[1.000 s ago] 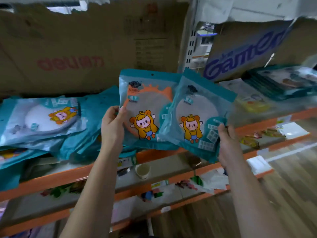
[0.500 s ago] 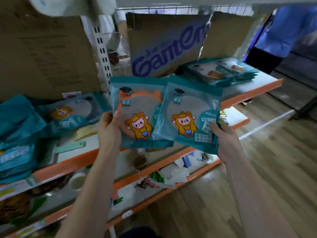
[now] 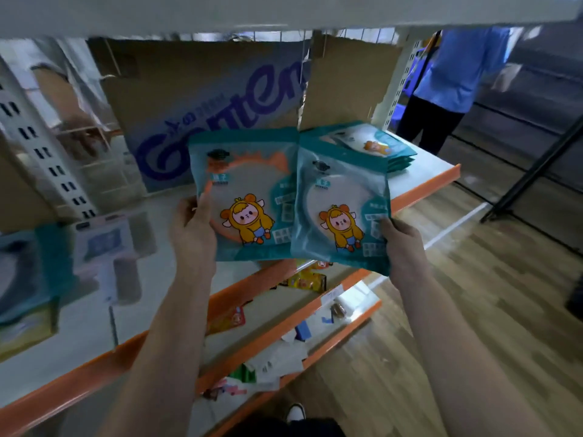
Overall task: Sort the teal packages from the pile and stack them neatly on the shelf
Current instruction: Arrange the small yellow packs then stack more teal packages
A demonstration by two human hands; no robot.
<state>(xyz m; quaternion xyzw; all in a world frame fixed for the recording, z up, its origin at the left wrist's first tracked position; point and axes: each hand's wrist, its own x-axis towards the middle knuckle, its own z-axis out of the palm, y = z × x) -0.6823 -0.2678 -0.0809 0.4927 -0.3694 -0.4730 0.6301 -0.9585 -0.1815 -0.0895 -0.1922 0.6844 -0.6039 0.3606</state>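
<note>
I hold two teal packages upright and side by side in front of the shelf. My left hand (image 3: 192, 230) grips the left teal package (image 3: 244, 197), which has an orange ring and a cartoon figure, by its left edge. My right hand (image 3: 402, 244) grips the right teal package (image 3: 340, 206) at its lower right corner; its left edge overlaps the other package. Behind them, at the right end of the grey shelf (image 3: 432, 170) with an orange lip, lies a neat stack of teal packages (image 3: 375, 146).
A cardboard box with blue lettering (image 3: 202, 121) stands at the back of the shelf. More teal packages (image 3: 28, 272) lie blurred at the left. Lower orange-edged shelves (image 3: 284, 329) hold small mixed items. A person in blue (image 3: 451, 77) stands at the right on the wooden floor.
My view and both hands have swung right along the shelf with the two packages. The pile has slipped to the left edge, and the neat stack now sits just behind the held packages.
</note>
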